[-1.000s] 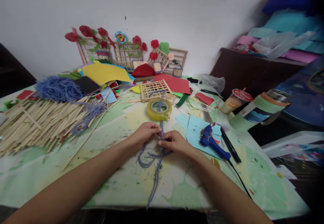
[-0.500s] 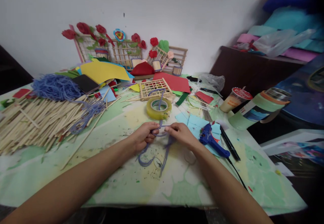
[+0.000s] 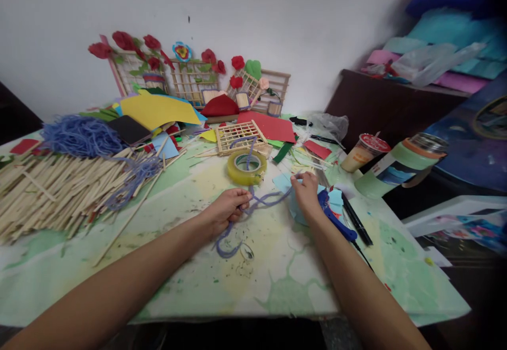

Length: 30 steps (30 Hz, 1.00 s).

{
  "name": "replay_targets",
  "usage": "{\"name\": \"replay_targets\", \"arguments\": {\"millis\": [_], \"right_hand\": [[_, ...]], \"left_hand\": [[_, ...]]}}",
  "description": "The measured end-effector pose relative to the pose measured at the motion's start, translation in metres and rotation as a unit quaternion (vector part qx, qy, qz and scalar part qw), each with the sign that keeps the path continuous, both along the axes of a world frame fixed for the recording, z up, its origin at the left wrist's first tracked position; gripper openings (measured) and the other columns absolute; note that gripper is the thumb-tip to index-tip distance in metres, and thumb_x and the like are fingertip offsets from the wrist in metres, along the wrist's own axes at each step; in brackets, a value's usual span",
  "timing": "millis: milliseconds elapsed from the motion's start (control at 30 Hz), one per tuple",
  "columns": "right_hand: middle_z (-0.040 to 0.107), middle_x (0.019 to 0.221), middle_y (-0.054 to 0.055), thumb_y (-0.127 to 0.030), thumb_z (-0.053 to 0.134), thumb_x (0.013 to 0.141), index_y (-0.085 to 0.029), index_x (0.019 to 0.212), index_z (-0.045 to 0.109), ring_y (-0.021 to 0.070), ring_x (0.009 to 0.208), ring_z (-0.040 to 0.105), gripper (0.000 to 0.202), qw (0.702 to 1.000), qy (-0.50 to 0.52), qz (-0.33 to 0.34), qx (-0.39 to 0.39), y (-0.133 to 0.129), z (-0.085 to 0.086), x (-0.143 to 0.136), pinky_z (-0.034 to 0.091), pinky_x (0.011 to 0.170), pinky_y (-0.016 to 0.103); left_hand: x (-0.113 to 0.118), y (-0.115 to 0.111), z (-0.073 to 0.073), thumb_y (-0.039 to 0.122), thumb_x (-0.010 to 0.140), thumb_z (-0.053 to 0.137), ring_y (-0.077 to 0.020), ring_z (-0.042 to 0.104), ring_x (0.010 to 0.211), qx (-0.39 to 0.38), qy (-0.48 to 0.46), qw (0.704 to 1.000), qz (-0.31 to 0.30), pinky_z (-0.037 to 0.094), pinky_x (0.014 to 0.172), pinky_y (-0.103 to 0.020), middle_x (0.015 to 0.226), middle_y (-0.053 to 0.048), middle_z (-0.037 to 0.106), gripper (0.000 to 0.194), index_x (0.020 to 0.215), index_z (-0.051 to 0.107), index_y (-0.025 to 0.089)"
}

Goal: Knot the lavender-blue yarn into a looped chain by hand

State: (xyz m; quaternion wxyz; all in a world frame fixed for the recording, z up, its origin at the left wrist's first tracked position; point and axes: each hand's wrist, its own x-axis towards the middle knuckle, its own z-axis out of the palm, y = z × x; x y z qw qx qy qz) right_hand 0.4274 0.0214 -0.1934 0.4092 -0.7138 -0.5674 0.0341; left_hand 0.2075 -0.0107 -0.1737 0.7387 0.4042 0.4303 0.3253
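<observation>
Blue-purple yarn [image 3: 270, 202] stretches between my two hands just in front of a roll of clear yellowish tape [image 3: 236, 171]. My left hand [image 3: 227, 210] pinches it near the table's middle, and a loose curl of the yarn hangs below onto the tablecloth. Farther right, my right hand [image 3: 306, 189] grips another part of the yarn between thumb and fingers, over light blue paper [image 3: 282, 182]. More yarn passes through the tape roll's hole toward a small wooden stick lattice [image 3: 241, 138] behind it. A blue glue gun [image 3: 336, 218] lies partly hidden beside my right forearm.
Wooden sticks [image 3: 51, 197] and a yarn heap [image 3: 81, 136] cover the left side. Coloured paper [image 3: 158, 111] and lattices with paper flowers stand at the wall. A drink cup [image 3: 364, 152], a bottle [image 3: 396, 168] and a black marker [image 3: 357, 220] are on the right.
My right hand has moved right and slightly away from me, drawing the yarn out between the hands. The yarn end that hung in front has been pulled up. My left hand stays nearly in place.
</observation>
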Motion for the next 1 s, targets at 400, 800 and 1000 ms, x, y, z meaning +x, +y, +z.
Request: {"name": "replay_targets", "arguments": {"millis": [400, 800, 1000], "right_hand": [[0.060, 0.081, 0.003, -0.024, 0.044, 0.081, -0.017, 0.096, 0.052, 0.0143, 0.073, 0.053, 0.018, 0.916, 0.168, 0.353, -0.092, -0.035, -0.003, -0.055, 0.042, 0.070, 0.029], [0.047, 0.054, -0.002, -0.032, 0.047, 0.078, -0.016, 0.060, 0.051, 0.0090, 0.051, 0.039, 0.025, 0.905, 0.111, 0.345, -0.221, -0.041, 0.006, -0.059, 0.025, 0.048, 0.022], [0.044, 0.052, -0.003, -0.032, 0.047, 0.076, -0.017, 0.058, 0.048, 0.0089, 0.050, 0.038, 0.024, 0.919, 0.102, 0.325, -0.200, -0.043, 0.002, -0.059, 0.024, 0.049, 0.022]], "left_hand": [[0.001, -0.004, 0.002, 0.020, 0.066, 0.061, -0.0005, 0.021, 0.034, 0.015, 0.016, 0.999, -0.034, 0.007, 0.035, -0.017, 0.053, 0.008, 0.042, 0.022, 0.084, 0.047, 0.018], [0.002, -0.007, 0.001, 0.028, 0.069, 0.059, -0.0032, 0.026, 0.037, 0.081, 0.090, 0.991, -0.057, 0.013, 0.036, -0.018, 0.058, 0.004, 0.049, 0.024, 0.089, 0.051, 0.018], [-0.021, 0.013, 0.011, 0.032, 0.062, 0.064, -0.0140, 0.050, 0.062, 0.312, 0.336, 0.884, -0.097, 0.031, 0.051, -0.020, 0.067, -0.004, 0.061, 0.017, 0.067, 0.063, 0.016]]}}
